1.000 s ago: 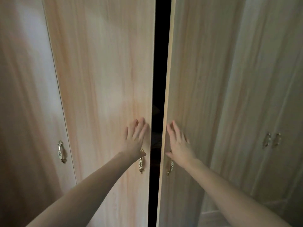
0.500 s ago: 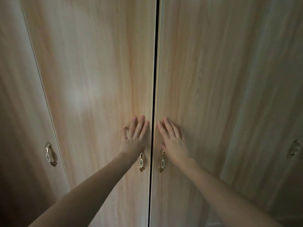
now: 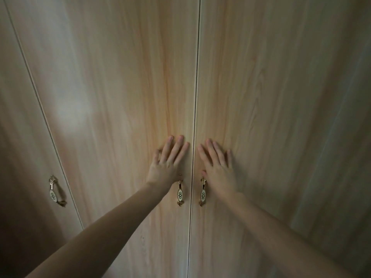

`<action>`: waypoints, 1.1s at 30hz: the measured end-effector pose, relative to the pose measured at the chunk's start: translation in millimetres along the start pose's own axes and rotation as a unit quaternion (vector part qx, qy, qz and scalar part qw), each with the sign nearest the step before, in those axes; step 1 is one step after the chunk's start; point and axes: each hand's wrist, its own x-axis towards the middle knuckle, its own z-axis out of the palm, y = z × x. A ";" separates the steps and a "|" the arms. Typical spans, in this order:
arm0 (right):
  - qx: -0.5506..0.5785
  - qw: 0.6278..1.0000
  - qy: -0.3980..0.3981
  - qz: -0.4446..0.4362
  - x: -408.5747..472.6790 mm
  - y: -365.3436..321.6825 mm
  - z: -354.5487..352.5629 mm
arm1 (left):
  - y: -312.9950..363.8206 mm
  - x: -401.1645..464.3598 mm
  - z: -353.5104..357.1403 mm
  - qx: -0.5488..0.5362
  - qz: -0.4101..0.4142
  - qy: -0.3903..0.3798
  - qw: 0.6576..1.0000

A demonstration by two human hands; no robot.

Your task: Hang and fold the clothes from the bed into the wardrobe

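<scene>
Since a second ago the dark gap has closed: both wardrobe doors now meet in a thin seam. I see my left hand [image 3: 167, 162] flat on the left door [image 3: 120, 117], fingers spread, gripping nothing; right hand [image 3: 217, 165] the same on the right door [image 3: 271, 117]. Two brass handles [image 3: 180, 194] sit just below the palms, another handle [image 3: 54, 191] far left. No readable writing; no clothes in view.

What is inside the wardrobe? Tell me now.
Nothing inside shows. The left door and right door are shut, with only a thin seam between them. The left hand and right hand lie flat on them.
</scene>
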 end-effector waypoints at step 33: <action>0.155 0.949 -0.243 0.132 -60.2 -24.2 -97.5 | -13.5 -45.8 -114.8 -0.094 0.004 -0.240 0.966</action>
